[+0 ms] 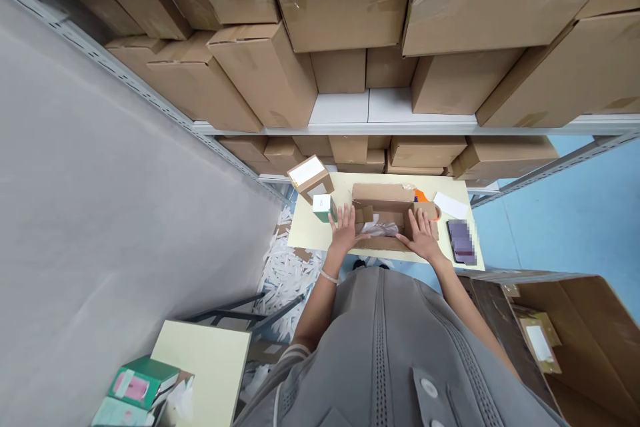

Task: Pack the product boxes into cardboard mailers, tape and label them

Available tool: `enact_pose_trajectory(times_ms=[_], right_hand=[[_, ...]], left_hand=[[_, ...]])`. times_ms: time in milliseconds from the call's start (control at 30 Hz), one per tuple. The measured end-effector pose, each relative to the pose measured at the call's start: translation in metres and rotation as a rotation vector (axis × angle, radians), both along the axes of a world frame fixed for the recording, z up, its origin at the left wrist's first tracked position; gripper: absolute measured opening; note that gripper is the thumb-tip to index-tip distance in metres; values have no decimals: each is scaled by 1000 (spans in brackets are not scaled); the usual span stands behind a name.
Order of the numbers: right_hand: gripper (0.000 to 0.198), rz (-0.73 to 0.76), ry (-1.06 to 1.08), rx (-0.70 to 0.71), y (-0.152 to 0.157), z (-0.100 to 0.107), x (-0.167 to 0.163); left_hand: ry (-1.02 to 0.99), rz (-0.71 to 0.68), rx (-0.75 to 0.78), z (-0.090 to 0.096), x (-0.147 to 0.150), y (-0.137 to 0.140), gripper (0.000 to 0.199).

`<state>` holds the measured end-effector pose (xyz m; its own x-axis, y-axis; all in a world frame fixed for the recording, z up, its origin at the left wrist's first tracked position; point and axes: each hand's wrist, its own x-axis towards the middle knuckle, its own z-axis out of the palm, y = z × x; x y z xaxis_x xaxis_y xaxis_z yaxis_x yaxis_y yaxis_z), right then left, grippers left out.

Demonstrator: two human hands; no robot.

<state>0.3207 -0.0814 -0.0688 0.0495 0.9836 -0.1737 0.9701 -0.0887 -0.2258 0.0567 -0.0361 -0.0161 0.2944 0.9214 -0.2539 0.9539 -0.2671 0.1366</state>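
Observation:
An open cardboard box (383, 193) with raised flaps lies on the cream table (305, 232) in front of me. Crumpled clear plastic (380, 229) shows inside it. My left hand (344, 232) is at the box's left end, fingers spread. On the right end flap rests my right hand (423, 239), its fingers also apart. A small green and white box (323, 207) stands just left of my left hand, with a brown carton (315, 185) behind it. Partly hidden beyond the right flap is an orange object (421, 196); its kind is unclear.
White paper (451, 205) and a dark phone (457, 240) lie at the table's right. Shelves (345, 128) with brown boxes rise behind. Shredded paper (287, 277) covers floor at left. A side table (210, 353) and a large open carton (585, 327) flank me.

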Motion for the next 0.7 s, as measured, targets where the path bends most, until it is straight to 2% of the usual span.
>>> enact_pose_trajectory(times_ms=[167,300,467,600,700], right_hand=[[95,79,-25,55,-7,1,-1],[101,90,-23,57,-13,-11,-4],[101,116,20,137,-11,-22,-5],[100,130,32,157,0,-21,-4],[103,137,38,168,6,-15,-2]], left_hand=[[21,-71,74,-7,-4,-5,103],[19,-95,47,-17,1,-14,107],[6,-90,48,-30,1,-18,104],[1,-96,83,-29,2,-13,97],[2,-100,94,-21,1,-11,97]])
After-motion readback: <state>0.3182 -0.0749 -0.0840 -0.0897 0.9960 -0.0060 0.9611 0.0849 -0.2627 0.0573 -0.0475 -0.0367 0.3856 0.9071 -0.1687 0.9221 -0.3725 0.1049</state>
